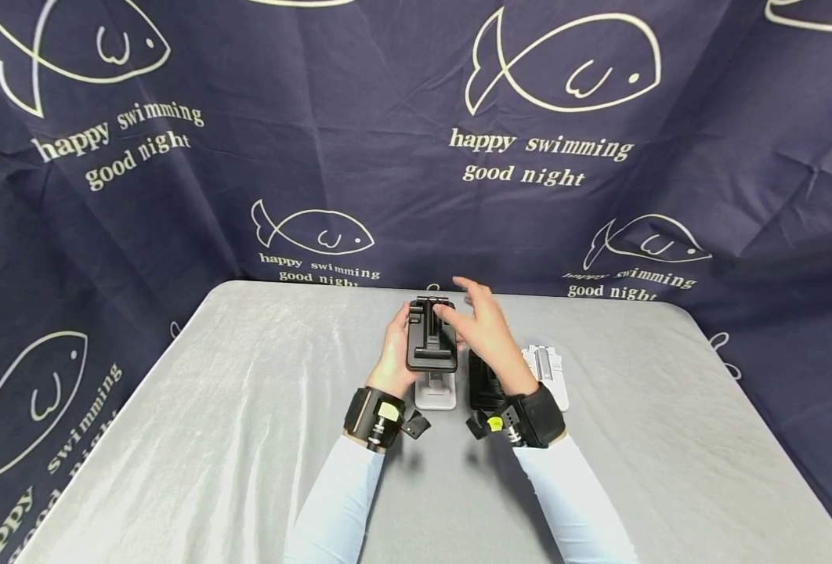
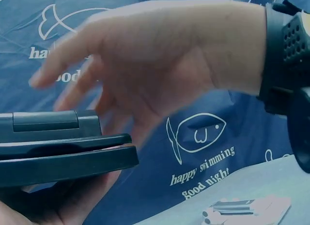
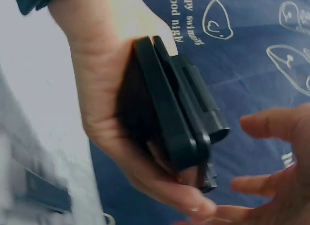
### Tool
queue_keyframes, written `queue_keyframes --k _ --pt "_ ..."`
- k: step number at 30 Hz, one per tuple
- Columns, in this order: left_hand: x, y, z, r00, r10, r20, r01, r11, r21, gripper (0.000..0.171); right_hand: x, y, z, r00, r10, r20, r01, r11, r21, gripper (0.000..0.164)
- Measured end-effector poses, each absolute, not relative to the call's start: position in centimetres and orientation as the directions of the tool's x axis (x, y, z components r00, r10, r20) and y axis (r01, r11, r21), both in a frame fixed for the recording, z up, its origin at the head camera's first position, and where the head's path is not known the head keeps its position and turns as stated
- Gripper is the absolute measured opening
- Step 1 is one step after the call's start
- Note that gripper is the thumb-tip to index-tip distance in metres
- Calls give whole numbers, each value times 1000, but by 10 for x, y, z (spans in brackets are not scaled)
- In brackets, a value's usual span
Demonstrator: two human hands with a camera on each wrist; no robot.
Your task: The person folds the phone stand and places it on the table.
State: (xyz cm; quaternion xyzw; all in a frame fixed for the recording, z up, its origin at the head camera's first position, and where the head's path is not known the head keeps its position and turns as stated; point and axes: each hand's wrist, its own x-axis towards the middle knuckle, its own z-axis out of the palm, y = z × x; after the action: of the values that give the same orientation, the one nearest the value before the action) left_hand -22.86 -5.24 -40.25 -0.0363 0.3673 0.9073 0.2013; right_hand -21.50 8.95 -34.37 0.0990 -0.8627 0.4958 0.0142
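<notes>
A folded black phone stand (image 1: 432, 338) is raised above the table in my left hand (image 1: 391, 364), whose fingers wrap its underside and edges. In the right wrist view, that stand (image 3: 167, 104) shows edge-on, its stacked flat plates lying against the left palm (image 3: 97, 89). My right hand (image 1: 490, 333) hovers at the stand's right side, fingers spread and loosely bent. The left wrist view shows the right hand (image 2: 155, 60) just above and beyond the stand (image 2: 63, 162), slightly blurred; whether a fingertip touches it, I cannot tell.
On the grey-covered table (image 1: 247, 439) lie a white stand (image 1: 435, 394) below the held one, a black stand (image 1: 482, 385) partly hidden by the right forearm, and another white stand (image 1: 548, 372) at the right. A dark blue fish-print curtain (image 1: 402, 141) hangs behind.
</notes>
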Motion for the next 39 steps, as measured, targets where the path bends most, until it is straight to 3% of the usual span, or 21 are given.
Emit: queue_keyframes --k 4,12,20,31,39 --pt "-228 -52 -403 -918 335 -211 -384 -624 680 61 -221 90 -356 -984 -178 -7 -74 444 -893 56" --pt "-227 -52 -401 -933 233 -273 -357 -522 775 62 -222 88 -366 -990 -138 -15 -34 344 -938 46" --pt "-222 -60 -395 -939 135 -318 -342 -244 907 69 -224 87 -371 -991 -118 -69 37 251 -967 48" --pt "-226 -69 -388 -980 87 -180 -184 -41 982 34 -228 92 -374 -993 -103 -64 37 245 -969 47" --pt "-225 -79 -389 -982 102 -157 -155 29 988 33 -230 90 -376 -990 -122 -66 35 237 -971 48"
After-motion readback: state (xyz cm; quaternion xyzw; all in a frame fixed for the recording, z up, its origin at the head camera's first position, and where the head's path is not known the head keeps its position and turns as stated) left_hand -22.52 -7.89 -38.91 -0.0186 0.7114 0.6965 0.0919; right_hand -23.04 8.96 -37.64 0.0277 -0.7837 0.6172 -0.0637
